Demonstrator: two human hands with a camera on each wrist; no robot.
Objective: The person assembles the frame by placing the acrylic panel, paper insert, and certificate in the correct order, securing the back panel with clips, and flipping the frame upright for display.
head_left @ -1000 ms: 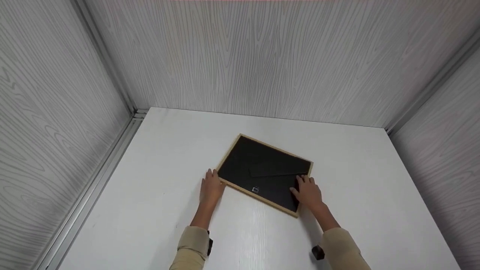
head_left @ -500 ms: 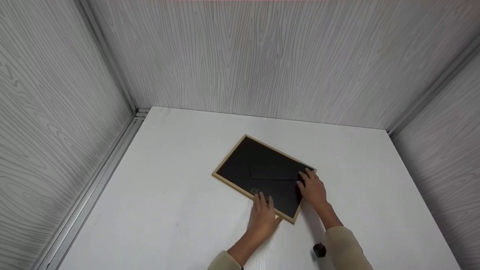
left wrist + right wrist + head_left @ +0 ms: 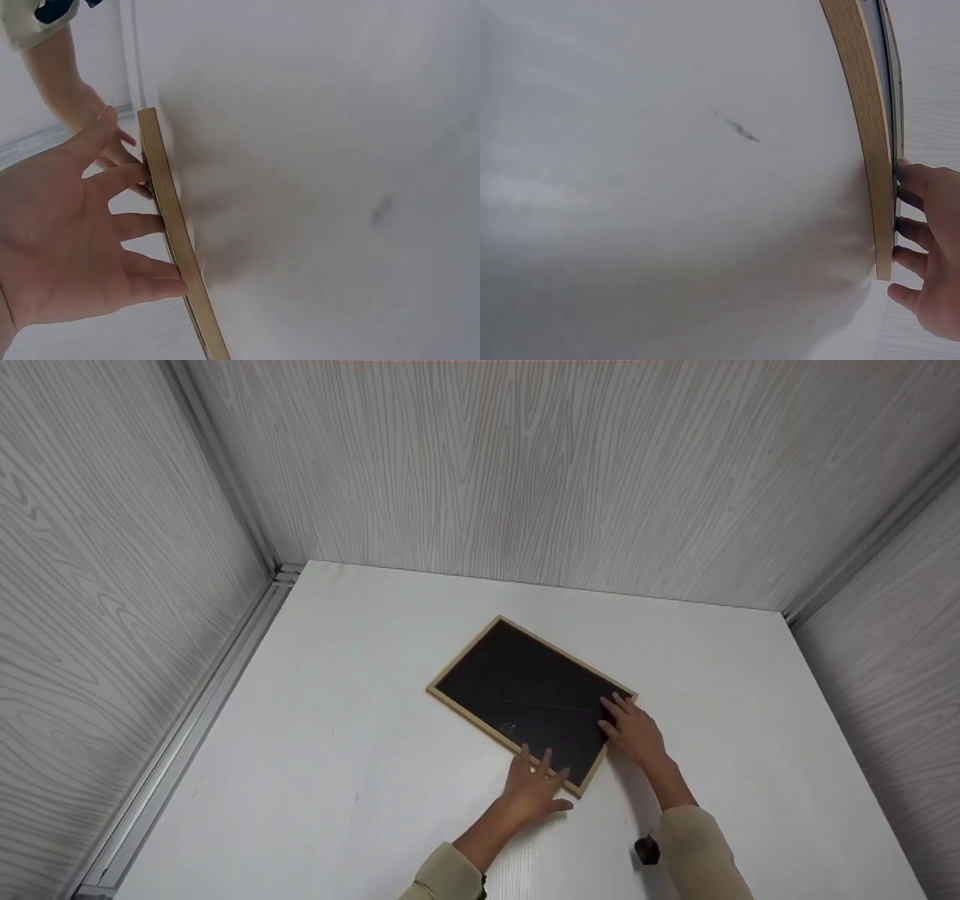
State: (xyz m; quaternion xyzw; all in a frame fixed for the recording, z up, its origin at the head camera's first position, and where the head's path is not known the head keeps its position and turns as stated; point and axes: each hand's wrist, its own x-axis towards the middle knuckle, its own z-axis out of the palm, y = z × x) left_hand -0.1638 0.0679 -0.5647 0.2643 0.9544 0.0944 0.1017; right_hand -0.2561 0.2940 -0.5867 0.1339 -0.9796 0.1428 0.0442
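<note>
A picture frame [image 3: 540, 675] with a light wooden border lies on the white table, black backing up, turned at an angle. A stand flap outline and a small metal hanger [image 3: 508, 728] show on the backing. My left hand [image 3: 531, 793] has its fingers spread, fingertips at the near edge; in the left wrist view, these fingers reach over the frame's wooden side [image 3: 178, 232], with the thumb apart from it. At the right corner, my right hand [image 3: 636, 733] rests its fingertips on the backing. The right wrist view shows those fingers [image 3: 913, 260] along the frame's side.
Wood-grain panels [image 3: 487, 472] enclose the white table [image 3: 337, 697] at the back and both sides. A metal rail [image 3: 187, 720] runs along the left edge. A small black device [image 3: 646, 850] sits by the right sleeve.
My left hand has moved from the frame's left corner rightward along the near edge, and its fingers have spread. The frame has turned slightly clockwise. My right hand has shifted slightly toward the right corner.
</note>
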